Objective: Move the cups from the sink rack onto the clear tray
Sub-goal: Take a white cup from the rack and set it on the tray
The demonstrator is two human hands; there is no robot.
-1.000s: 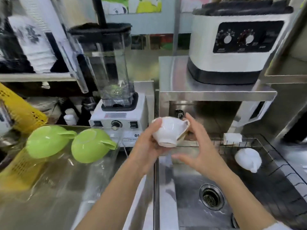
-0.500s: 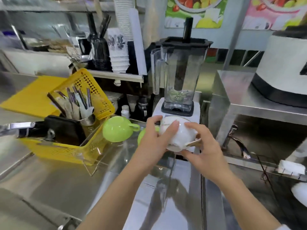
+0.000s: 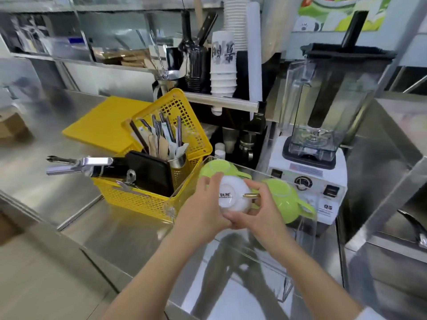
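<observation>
A white cup [image 3: 233,197] with a gold handle is upside down, its printed base facing me, held over the clear tray [image 3: 290,277]. My left hand [image 3: 203,210] grips its left side and my right hand [image 3: 258,210] its right side, fingers by the handle. Two green cups sit upside down at the far end of the tray: one [image 3: 215,168] behind the white cup, the other [image 3: 285,200] to its right. The sink rack is out of view.
A yellow basket [image 3: 147,195] with utensils and a black case stands left of the tray, a yellow board [image 3: 101,123] behind it. A blender [image 3: 323,139] stands right behind the tray. A steel stand [image 3: 392,204] rises at the right.
Both hands carried the white cup leftward from over the sink to above the clear tray, turning it bottom-up. The view swung left, so the sink and rack dropped out.
</observation>
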